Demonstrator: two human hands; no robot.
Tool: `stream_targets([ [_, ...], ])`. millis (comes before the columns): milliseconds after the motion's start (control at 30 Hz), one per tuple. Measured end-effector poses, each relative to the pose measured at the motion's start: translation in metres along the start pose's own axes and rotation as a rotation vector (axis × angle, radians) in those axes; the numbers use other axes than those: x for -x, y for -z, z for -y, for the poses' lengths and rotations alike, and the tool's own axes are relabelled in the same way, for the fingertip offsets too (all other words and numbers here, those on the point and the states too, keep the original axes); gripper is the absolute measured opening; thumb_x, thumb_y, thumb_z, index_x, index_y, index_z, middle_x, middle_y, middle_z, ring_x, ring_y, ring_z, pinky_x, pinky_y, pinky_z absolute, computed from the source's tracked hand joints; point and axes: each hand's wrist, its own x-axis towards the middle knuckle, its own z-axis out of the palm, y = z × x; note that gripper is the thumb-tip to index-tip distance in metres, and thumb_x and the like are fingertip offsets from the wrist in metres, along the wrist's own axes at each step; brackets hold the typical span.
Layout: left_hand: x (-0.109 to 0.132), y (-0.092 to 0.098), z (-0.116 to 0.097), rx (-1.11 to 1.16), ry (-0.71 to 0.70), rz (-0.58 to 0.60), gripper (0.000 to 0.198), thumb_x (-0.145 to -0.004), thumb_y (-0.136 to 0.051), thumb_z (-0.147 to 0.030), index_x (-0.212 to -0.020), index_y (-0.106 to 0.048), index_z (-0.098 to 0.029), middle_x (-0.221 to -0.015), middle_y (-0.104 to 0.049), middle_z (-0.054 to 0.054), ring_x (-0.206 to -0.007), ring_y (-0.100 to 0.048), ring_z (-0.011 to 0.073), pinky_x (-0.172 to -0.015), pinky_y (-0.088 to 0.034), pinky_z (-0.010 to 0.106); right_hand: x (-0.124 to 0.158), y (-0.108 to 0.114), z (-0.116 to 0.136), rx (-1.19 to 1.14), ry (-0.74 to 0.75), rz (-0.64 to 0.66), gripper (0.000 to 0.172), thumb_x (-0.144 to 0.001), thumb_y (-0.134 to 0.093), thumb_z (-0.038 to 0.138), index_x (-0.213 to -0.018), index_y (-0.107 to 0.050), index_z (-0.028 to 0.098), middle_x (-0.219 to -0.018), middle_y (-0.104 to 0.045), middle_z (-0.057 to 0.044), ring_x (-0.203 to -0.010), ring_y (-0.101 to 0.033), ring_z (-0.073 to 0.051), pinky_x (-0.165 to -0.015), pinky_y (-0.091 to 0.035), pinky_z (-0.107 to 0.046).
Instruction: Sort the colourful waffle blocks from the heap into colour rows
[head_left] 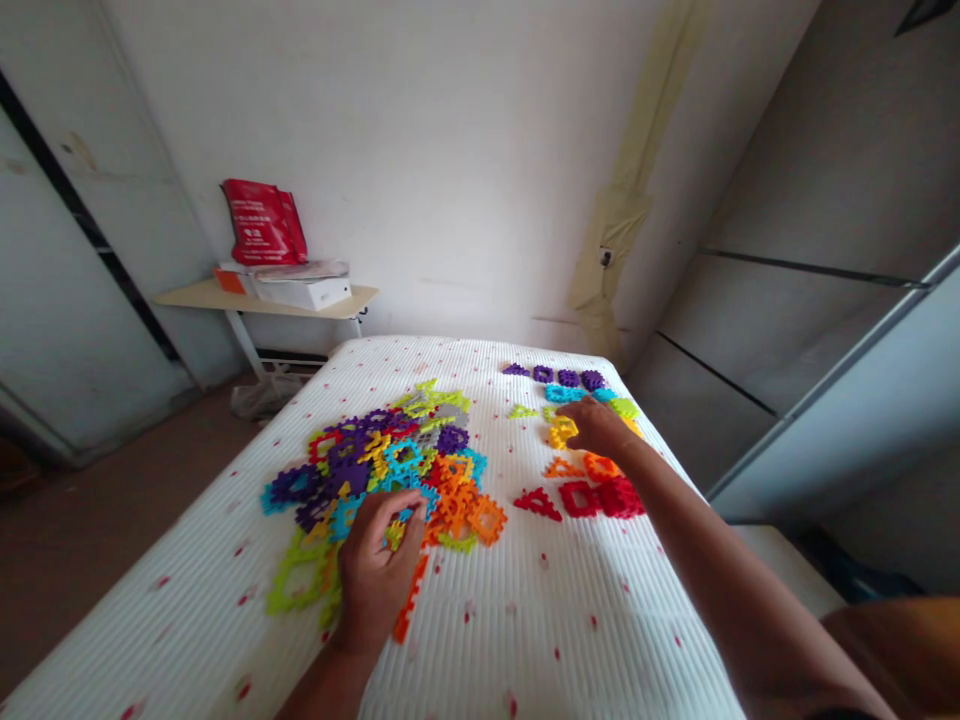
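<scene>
A heap of colourful interlocking plastic pieces (390, 465) lies on a white ribbed mattress (525, 620). My left hand (375, 570) rests on the heap's near edge, fingers curled down onto the pieces. To the right, sorted rows stand apart: purple pieces (566, 377), blue ones (564, 393), light green ones (525, 411), orange ones (581, 467) and red ones (592, 498). My right hand (600, 425) lies over the yellow row, fingertips closed on a yellow piece (561, 432).
A low wooden table (262, 297) against the wall carries a red bag (262, 222) and a white box (300, 290). Grey wardrobe panels (825, 300) stand close on the right. Brown floor lies to the left of the mattress.
</scene>
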Motion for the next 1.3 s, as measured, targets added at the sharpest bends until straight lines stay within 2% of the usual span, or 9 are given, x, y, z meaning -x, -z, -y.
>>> stream_targets([
  [100, 0.000, 0.000, -0.001, -0.028, -0.033, 0.001, 0.013, -0.077, -0.057, -0.025, -0.089, -0.061, -0.021, -0.086, -0.063, 0.003, -0.082, -0.059, 0.0161, -0.078, -0.047, 0.030, -0.009, -0.007, -0.009, 0.061, -0.011, 0.132, 0.051, -0.065, -0.070, 0.019, -0.115, -0.059, 0.021, -0.112, -0.062, -0.009, -0.105, -0.052, -0.027, -0.082, -0.043, -0.035],
  [333, -0.001, 0.000, 0.001, -0.035, -0.051, 0.008, 0.012, -0.077, -0.058, -0.025, -0.088, -0.062, -0.020, -0.083, -0.063, 0.002, -0.079, -0.059, 0.0153, -0.075, -0.048, 0.029, -0.019, -0.019, -0.008, 0.078, -0.015, 0.225, 0.052, -0.065, -0.069, 0.025, -0.116, -0.058, 0.025, -0.110, -0.062, -0.009, -0.104, -0.052, -0.029, -0.082, -0.042, -0.040],
  [867, -0.001, -0.001, 0.001, -0.016, -0.044, 0.012, 0.010, -0.077, -0.057, -0.021, -0.086, -0.062, -0.020, -0.082, -0.063, 0.002, -0.079, -0.059, 0.0155, -0.073, -0.047, 0.028, -0.022, -0.021, 0.000, 0.115, -0.024, 0.260, 0.050, -0.065, -0.065, 0.019, -0.114, -0.059, 0.024, -0.113, -0.061, -0.009, -0.104, -0.054, -0.028, -0.080, -0.043, -0.039],
  [1000, -0.003, 0.001, -0.002, -0.031, -0.050, -0.009, 0.009, -0.078, -0.055, -0.020, -0.085, -0.062, -0.020, -0.081, -0.063, 0.002, -0.078, -0.059, 0.0148, -0.072, -0.047, 0.027, -0.020, -0.020, 0.002, 0.126, -0.027, 0.248, 0.053, -0.064, -0.066, 0.018, -0.116, -0.057, 0.023, -0.118, -0.058, -0.012, -0.106, -0.053, -0.030, -0.080, -0.043, -0.043],
  [1067, -0.006, 0.007, -0.005, -0.052, -0.044, -0.046, 0.009, -0.078, -0.055, -0.021, -0.083, -0.062, -0.019, -0.080, -0.063, 0.002, -0.077, -0.059, 0.0146, -0.071, -0.047, 0.027, -0.016, -0.016, 0.005, 0.130, -0.032, 0.219, 0.059, -0.064, -0.067, 0.018, -0.121, -0.052, 0.022, -0.123, -0.054, -0.013, -0.109, -0.051, -0.031, -0.082, -0.042, -0.046],
  [1133, -0.012, 0.016, -0.006, -0.077, -0.021, -0.086, 0.010, -0.078, -0.054, -0.022, -0.082, -0.063, -0.019, -0.079, -0.064, 0.002, -0.075, -0.059, 0.0145, -0.070, -0.047, 0.026, -0.009, -0.011, 0.011, 0.124, -0.014, 0.137, 0.062, -0.065, -0.065, 0.017, -0.125, -0.049, 0.020, -0.126, -0.052, -0.014, -0.111, -0.049, -0.031, -0.083, -0.041, -0.046],
  [1233, -0.028, 0.032, -0.004, -0.141, 0.008, -0.094, 0.014, -0.079, -0.051, -0.024, -0.083, -0.063, -0.020, -0.081, -0.065, 0.003, -0.075, -0.060, 0.0146, -0.070, -0.047, 0.026, 0.008, -0.004, 0.033, 0.078, 0.091, -0.035, 0.051, -0.070, -0.061, 0.017, -0.120, -0.052, 0.017, -0.119, -0.057, -0.014, -0.107, -0.052, -0.028, -0.084, -0.042, -0.040],
  [1300, -0.044, 0.041, 0.002, -0.260, 0.031, -0.025, 0.018, -0.080, -0.048, -0.025, -0.087, -0.064, -0.020, -0.085, -0.067, 0.003, -0.079, -0.060, 0.0151, -0.074, -0.047, 0.027, 0.022, -0.001, 0.057, 0.019, 0.185, -0.118, 0.041, -0.073, -0.059, 0.018, -0.115, -0.055, 0.016, -0.112, -0.060, -0.012, -0.103, -0.054, -0.025, -0.083, -0.041, -0.037],
])
